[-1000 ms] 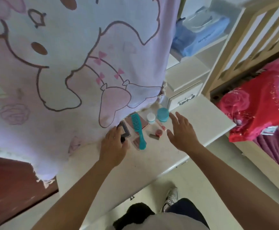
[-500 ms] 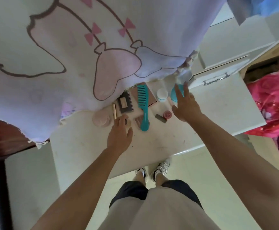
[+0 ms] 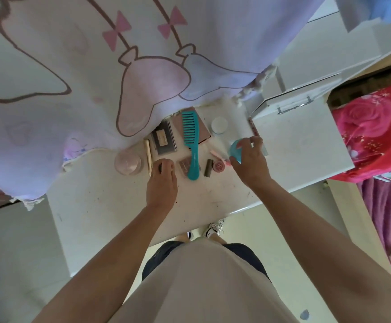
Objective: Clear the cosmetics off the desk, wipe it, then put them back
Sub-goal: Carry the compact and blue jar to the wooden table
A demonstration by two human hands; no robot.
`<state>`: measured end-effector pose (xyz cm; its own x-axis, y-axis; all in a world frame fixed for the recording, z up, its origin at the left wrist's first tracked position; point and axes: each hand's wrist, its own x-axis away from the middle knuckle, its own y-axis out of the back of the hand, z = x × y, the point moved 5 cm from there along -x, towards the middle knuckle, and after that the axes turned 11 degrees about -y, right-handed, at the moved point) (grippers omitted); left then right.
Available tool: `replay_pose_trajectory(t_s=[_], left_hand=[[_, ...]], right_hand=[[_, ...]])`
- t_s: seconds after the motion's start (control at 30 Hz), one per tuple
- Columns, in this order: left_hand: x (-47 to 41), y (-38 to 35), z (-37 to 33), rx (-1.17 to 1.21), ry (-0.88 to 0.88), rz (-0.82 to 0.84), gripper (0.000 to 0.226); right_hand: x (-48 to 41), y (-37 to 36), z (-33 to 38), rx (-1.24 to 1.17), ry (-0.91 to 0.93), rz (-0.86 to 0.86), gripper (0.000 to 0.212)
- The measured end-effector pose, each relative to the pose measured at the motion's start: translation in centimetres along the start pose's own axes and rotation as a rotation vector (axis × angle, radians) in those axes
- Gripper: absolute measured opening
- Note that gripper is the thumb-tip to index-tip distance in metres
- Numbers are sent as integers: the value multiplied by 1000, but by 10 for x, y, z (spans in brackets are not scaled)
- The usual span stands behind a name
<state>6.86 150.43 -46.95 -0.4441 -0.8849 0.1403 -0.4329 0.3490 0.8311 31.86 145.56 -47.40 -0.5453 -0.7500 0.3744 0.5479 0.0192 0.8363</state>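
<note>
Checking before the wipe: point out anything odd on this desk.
The printed cloth hangs over the back of the desk, hiding part of the grey palette. The teal comb lies across a pink case. Smudges mark the bare top.

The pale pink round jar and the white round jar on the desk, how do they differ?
The pale pink round jar looks wider than the white round jar. The pink jar sits left of the teal plastic wide-toothed comb; the white jar sits right of it, farther back. Both are round and stand on the white desk.
</note>
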Motion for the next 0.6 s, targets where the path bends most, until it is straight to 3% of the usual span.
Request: replay_pose_trajectory(t_s=[0.17,0.37,0.6], left_hand=[[1,22,-7,120,29,-71,7],[12,78,-29,198,27,-313,21],[75,161,-50,96,68,-704,20]], right_hand=[[11,21,13,-2,73,-24,55],[31,63,53,19,234,-63,78],[57,73,142,-138,581,40,68]])
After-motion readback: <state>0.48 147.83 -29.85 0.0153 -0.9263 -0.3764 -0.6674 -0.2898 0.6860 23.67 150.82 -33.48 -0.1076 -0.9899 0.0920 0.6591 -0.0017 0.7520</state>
